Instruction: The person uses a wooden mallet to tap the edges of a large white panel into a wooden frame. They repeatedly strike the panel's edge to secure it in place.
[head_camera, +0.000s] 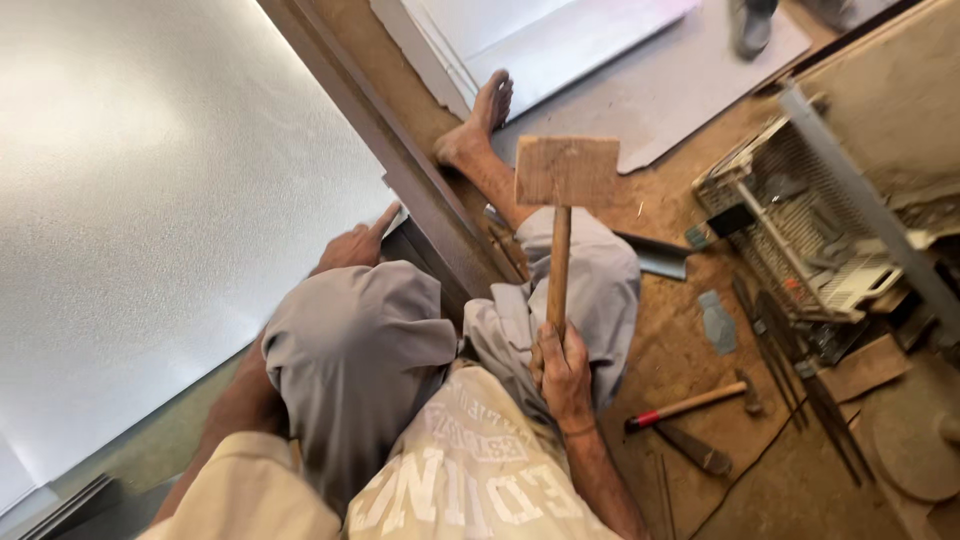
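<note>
The person sits on the floor with knees drawn up in loose grey trousers, and the right hand (563, 375) has its grip wrapped tight around the lower end of a wooden mallet (562, 215), fingers curled fully round the slim, round handle. The mallet stands nearly upright over the right knee, its head a plain rectangular block of pale, rough-sawn wood with visible grain. The left hand (352, 245) rests out past the left knee with its grip loose and holding nothing, the index finger stretched out and pointing at the edge where a large white panel (150, 200) meets a dark brown metal bar (400, 160). The panel has a fine pebbled, faintly glossy texture and catches a bright patch of light; the bar is long, straight and smooth, running diagonally between the legs. A bare foot (480, 120) lies beside the bar farther up. The floor (680, 350) is a brown, fibrous board, scuffed and dusty. On it, to the right of the right arm, lies a smaller hammer (695, 405) with a wooden shaft and a red-and-black handle end, and just below it a flat dark blade-like tool (695, 450). Farther right sits a battered plastic crate (800, 230) with a gridded wall, full of mixed tools, with thin dark metal rods (790, 370) lying alongside.
</note>
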